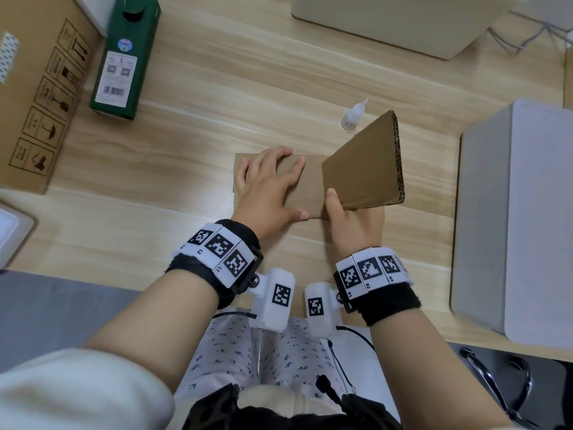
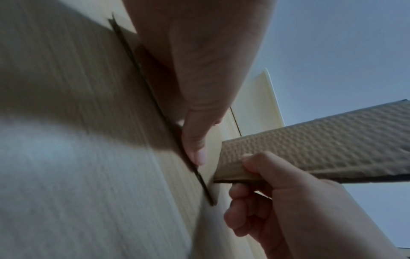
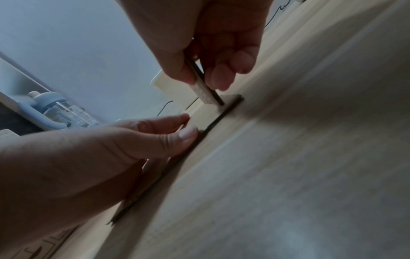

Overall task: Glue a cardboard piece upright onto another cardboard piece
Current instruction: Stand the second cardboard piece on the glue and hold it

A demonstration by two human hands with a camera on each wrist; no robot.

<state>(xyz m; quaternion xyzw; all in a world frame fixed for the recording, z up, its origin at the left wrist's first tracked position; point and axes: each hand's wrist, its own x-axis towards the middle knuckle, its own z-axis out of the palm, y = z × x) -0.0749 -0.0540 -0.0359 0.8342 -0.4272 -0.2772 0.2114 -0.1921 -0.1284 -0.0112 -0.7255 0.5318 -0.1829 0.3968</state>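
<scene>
A flat brown cardboard piece (image 1: 310, 184) lies on the wooden table. My left hand (image 1: 266, 184) rests on it with fingers spread and straight, pressing it down; the thumb (image 2: 196, 140) lies along its near edge. My right hand (image 1: 353, 225) grips the near corner of a second, thicker corrugated cardboard piece (image 1: 366, 162), thumb on top and fingers curled beneath. That piece is tilted up above the right part of the flat one, its fluted edge (image 2: 310, 150) showing. In the right wrist view its lower corner (image 3: 210, 98) is close above the flat piece (image 3: 208, 112).
A small white glue bottle (image 1: 352, 116) stands just behind the cardboard. A green carton (image 1: 124, 57) and a large printed box (image 1: 40, 97) are at the left. A grey box (image 1: 514, 218) fills the right side, a beige one (image 1: 400, 20) the back.
</scene>
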